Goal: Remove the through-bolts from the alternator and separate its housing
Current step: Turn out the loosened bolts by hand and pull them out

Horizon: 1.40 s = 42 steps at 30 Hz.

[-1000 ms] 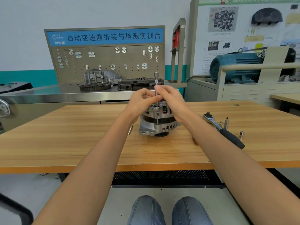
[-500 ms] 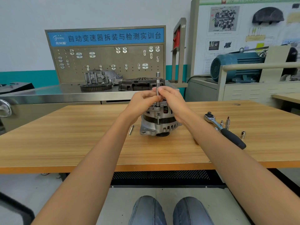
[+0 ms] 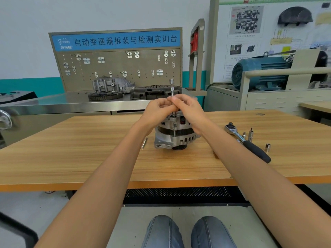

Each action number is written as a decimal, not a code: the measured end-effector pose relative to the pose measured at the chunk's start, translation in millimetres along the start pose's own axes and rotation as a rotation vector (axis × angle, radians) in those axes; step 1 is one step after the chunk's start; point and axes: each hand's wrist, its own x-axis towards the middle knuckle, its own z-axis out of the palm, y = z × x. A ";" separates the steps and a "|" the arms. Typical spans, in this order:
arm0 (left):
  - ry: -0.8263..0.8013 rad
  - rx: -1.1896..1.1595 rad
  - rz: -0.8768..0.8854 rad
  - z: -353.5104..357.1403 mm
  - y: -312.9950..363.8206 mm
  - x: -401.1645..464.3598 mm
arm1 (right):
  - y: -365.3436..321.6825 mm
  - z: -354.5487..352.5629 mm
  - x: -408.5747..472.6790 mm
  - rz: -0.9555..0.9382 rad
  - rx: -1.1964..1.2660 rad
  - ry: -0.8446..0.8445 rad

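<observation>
On the wooden table (image 3: 89, 158), a small loose silver bolt (image 3: 144, 142) lies just left of the ribbed grey cast-metal alternator (image 3: 176, 135), which stands on its pulley end near the table's middle, directly ahead of both arms. The left hand (image 3: 157, 111) curls its fingers to pinch the thin chrome extension bar (image 3: 172, 90) from the left; the right hand (image 3: 189, 111) pinches the same shaft from the right, fingertips of both meeting around it. The bar's long axis stands upright, its lower end seated on a through-bolt at the housing's top edge. Judging by this, twirling about that vertical axis comes next, and both hands sit equally near. Further right lie a black-handled chrome ratchet (image 3: 247, 142) and 4 small sockets.
</observation>
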 end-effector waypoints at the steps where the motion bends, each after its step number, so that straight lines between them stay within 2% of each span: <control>1: -0.009 0.003 -0.003 -1.2 1.0 -0.5 | -0.1 -0.2 -0.1 -0.008 -0.012 -0.010; 8: -0.015 -0.041 0.008 -3.4 -2.6 -1.2 | 0.1 -0.9 1.2 0.037 0.014 -0.036; 15: 0.076 -0.005 -0.009 5.4 -1.2 2.0 | -0.5 0.5 0.6 0.050 0.023 -0.005; 22: -0.013 -0.038 0.017 2.1 2.1 -4.3 | -1.4 -3.6 0.0 0.018 0.010 -0.034; 26: -0.024 -0.004 -0.001 -0.6 1.3 -2.4 | -2.3 -3.7 0.8 0.069 0.057 -0.050; 33: 0.084 -0.001 0.011 5.4 -1.2 1.1 | -2.6 0.0 0.5 0.065 0.052 0.016; 42: -0.015 -0.032 0.033 0.7 -0.9 -3.2 | -2.4 -3.6 -0.3 0.025 0.030 -0.036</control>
